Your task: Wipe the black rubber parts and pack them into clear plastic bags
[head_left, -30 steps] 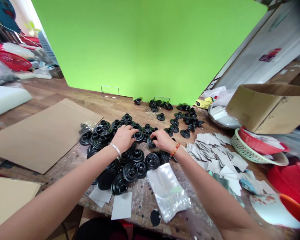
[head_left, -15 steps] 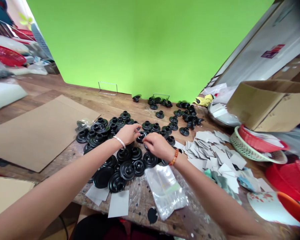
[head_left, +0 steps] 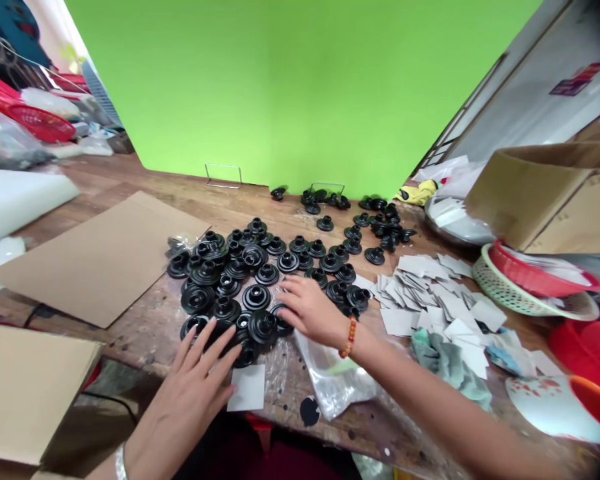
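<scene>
The left hand (head_left: pixel 193 393), fingers spread wide, presses flat on the black discs (head_left: pixel 240 293). At two o'clock, the right hand (head_left: pixel 310 310) rests open on the pile, steadying it on the tabletop (head_left: pixel 145 320).

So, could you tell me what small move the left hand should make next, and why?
Probably close the left hand on the nearest black part. Its fingers are spread flat over the near edge of the pile, holding nothing, while the right hand rests open beside the bag.

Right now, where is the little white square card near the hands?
In the head view, the white card lies at the table's near edge, just right of the left hand, below the black parts.
</scene>
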`<state>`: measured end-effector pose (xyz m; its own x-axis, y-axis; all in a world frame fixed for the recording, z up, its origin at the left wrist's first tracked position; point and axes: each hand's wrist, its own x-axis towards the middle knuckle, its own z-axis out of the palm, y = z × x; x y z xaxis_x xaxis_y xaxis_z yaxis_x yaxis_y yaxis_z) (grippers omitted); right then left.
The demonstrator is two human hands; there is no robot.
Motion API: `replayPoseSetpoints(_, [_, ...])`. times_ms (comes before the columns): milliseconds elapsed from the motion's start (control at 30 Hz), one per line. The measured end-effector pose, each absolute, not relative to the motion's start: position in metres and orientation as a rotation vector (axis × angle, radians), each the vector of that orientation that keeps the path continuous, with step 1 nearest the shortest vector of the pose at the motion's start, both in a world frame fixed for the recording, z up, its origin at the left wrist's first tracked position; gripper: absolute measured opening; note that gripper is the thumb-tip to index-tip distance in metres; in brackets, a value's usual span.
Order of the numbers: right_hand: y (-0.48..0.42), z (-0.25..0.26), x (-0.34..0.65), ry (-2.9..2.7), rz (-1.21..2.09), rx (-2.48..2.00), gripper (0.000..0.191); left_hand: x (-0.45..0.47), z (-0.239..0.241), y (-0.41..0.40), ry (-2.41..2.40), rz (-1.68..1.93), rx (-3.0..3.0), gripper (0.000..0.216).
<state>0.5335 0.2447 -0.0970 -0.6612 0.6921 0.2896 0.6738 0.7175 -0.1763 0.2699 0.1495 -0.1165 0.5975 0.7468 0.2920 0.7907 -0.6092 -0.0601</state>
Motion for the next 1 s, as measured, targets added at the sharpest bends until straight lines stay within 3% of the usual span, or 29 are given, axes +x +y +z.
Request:
replayPoseSetpoints(67, [0.228, -0.099, 0.523, -2.582, 0.214, -0.945, 0.038, 0.272, -0.126, 0.139, -1.311, -0.318, -2.637, 0.054])
replayPoseSetpoints(133, [0.214, -0.102, 0.515, -2.599, 0.254, -0.931, 0.030, 0.277, -0.129, 0.134, -1.355, -0.315, -2.649, 0.058])
replayPoseSetpoints(367, [0.199, -0.093, 0.523, -2.846, -0.003, -1.234, 0.013, 0.297, -0.126, 0.142, -1.386, -0.436, -2.727, 0.052])
replayPoseSetpoints(600, [0.199, -0.101, 0.516, -2.589, 0.202, -1.388, 0.029, 0.293, -0.125, 0.160, -1.439, -0.494, -2.746, 0.047])
replayPoseSetpoints(800, [0.186, -0.098, 0.497, -2.438, 0.243, -1.302, 0.018, 0.272, -0.115, 0.160, -1.514, -0.423, -2.612, 0.043])
replayPoseSetpoints(1000, [0.176, -0.102, 0.477, -2.520, 0.274, -1.169, 0.032, 0.255, -0.117, 0.174, -1.329, -0.535, -2.769, 0.031])
